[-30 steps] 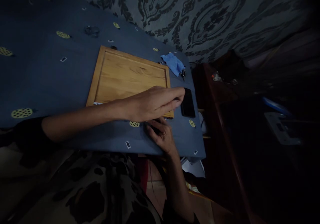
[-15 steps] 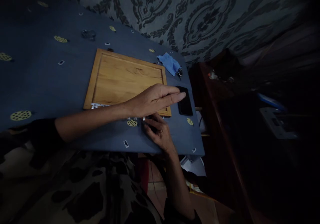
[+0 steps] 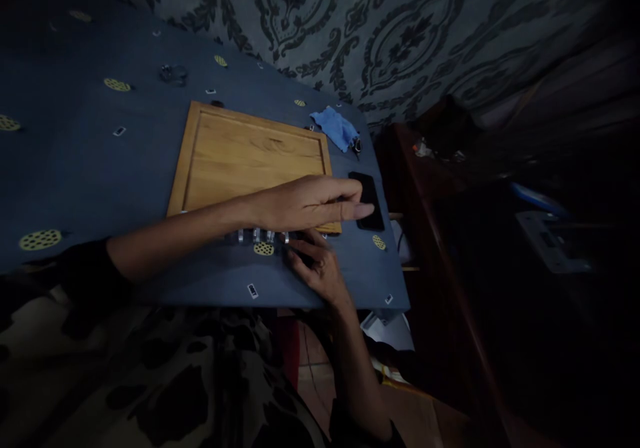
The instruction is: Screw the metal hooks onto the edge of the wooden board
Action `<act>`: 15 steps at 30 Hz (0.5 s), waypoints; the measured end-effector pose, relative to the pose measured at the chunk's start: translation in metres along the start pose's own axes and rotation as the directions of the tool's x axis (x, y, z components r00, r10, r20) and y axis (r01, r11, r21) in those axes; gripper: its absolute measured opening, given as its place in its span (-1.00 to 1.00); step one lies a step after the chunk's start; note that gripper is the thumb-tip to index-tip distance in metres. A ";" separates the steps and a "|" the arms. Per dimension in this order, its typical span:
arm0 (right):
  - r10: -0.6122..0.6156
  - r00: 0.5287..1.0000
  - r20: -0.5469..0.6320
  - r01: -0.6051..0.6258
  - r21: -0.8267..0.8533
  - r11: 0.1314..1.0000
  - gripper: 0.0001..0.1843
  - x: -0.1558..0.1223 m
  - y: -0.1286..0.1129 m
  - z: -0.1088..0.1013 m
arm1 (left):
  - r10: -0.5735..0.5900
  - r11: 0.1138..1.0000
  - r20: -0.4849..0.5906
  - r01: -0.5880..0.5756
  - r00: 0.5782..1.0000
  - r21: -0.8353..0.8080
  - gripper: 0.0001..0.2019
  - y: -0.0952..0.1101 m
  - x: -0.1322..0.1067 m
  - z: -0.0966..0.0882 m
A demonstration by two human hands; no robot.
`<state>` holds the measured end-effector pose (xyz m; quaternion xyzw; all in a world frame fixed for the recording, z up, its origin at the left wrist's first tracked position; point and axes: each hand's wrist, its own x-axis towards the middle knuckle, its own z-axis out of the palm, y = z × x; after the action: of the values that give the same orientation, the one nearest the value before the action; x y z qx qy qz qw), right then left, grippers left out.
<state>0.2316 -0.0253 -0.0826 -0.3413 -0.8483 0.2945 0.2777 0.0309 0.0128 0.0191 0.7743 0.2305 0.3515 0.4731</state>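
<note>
The left hand stretches across the front part of the wooden board, with its index finger bent and its thumb pointing toward the black phone. I cannot tell whether something small is between these fingers. The right hand rests low on the desk, its fingers half curled beside the shiny small pieces; its fingertips seem to touch the nearest one, but I cannot tell if it is grasped.

The pieces stand in a row along the near edge of the board, probably so that they are within easy reach. The board lies flat in front of the body, which likely keeps it steady. The phone lies to the right of it, perhaps simply put aside, and the blue cloth is beyond, near the far right corner.

Compared with half a second ago, the left index finger is more bent, and the forearm covers more of the metal strip at the board's near left corner. More of the row is now visible, while the right hand has stayed nearly in place.
</note>
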 end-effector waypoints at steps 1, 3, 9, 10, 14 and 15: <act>-0.008 1.000 -0.005 0.008 0.003 1.000 -0.75 0.000 0.000 0.000 | 0.010 0.997 0.062 -0.015 0.998 0.078 -0.75 0.002 -0.001 -0.006; -0.022 1.000 -0.009 0.022 0.007 1.000 -0.76 0.001 0.000 0.000 | -0.012 0.971 0.152 -0.025 0.988 0.240 -0.89 0.008 -0.004 -0.016; -0.027 1.000 -0.012 0.027 0.003 1.000 -0.77 0.000 0.004 0.000 | -0.123 0.807 0.085 0.050 0.989 0.588 -0.88 0.015 -0.011 -0.027; -0.026 1.000 -0.012 0.026 0.005 1.000 -0.77 -0.001 0.004 0.000 | -0.115 0.783 0.065 0.050 0.991 0.621 -0.90 0.015 -0.011 -0.027; -0.022 1.000 -0.014 0.022 0.017 1.000 -0.76 -0.001 0.004 -0.001 | -0.001 0.725 -0.006 0.005 1.000 0.688 -0.87 0.017 -0.014 -0.026; -0.018 1.000 -0.012 0.019 0.019 1.000 -0.76 -0.001 0.003 -0.001 | 0.033 0.723 -0.022 -0.009 0.999 0.690 -0.87 0.019 -0.015 -0.026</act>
<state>0.2342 -0.0235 -0.0844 -0.3326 -0.8469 0.2980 0.2886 0.0023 0.0087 0.0390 0.8913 0.3436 0.2587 0.1434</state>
